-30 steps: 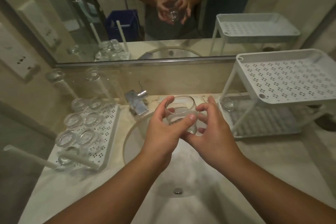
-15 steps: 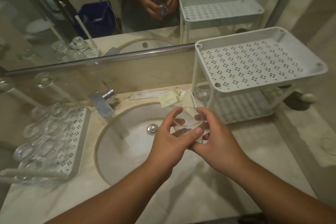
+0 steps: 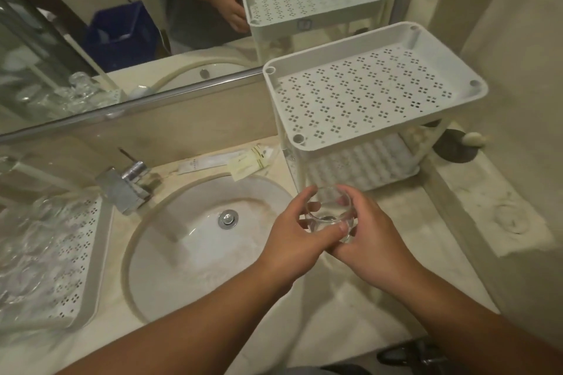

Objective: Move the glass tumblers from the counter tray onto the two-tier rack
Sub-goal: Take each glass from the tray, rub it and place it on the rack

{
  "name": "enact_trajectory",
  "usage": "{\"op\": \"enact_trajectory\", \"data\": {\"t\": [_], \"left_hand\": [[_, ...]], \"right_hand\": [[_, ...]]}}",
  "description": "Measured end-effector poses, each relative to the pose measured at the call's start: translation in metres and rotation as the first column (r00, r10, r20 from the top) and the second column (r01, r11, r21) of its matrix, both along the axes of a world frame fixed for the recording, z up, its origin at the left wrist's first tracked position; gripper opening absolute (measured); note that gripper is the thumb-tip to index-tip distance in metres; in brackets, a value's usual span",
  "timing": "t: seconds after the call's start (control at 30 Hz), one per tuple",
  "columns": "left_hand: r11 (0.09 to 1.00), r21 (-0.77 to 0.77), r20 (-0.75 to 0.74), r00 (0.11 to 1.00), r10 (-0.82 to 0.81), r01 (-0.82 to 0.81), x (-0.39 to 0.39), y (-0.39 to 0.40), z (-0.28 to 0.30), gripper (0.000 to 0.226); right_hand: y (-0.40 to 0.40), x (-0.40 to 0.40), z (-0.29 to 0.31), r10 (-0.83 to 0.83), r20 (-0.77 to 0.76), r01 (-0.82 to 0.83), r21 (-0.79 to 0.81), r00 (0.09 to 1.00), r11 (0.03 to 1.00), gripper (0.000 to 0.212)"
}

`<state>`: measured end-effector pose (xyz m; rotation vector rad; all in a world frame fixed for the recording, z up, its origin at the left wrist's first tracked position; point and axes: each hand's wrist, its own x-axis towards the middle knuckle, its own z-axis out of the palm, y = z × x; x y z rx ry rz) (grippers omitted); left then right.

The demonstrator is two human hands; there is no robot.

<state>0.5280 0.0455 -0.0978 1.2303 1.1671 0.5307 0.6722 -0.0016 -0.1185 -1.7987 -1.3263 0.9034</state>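
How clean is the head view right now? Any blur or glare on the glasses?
Head view: dim, warm light; tumblers in the counter tray smear into motion blur; the held tumbler and both hands, left and right, stay fairly sharp; wide-angle bending at edges.

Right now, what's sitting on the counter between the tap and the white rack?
In the head view, two flat toiletry packets, a long white packet and a pale yellow packet, lie between the tap and the rack, behind the sink.

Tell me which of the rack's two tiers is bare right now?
The top tier: its perforated floor shows nothing on it. The lower tier sits beneath it, mostly hidden, so its contents cannot be judged. Both hands hold the tumbler in front.
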Motion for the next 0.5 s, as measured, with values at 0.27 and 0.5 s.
{"op": "enact_trajectory", "data": {"t": [0.27, 0.5], "left_hand": [[0.997, 0.066, -0.169, 0.985, -0.038, 0.05, 0.041, 0.007, -0.013, 0.104], [0.999, 0.044, -0.171, 0.985, -0.003, 0.011, 0.058, 0.023, -0.022, 0.087]], "right_hand": [[0.009, 0.029, -0.021, -0.053, 0.056, 0.054, -0.013, 0.997, 0.998, 0.093], [0.03, 0.037, -0.037, -0.078, 0.121, 0.077, 0.009, 0.99, 0.997, 0.092]]}}
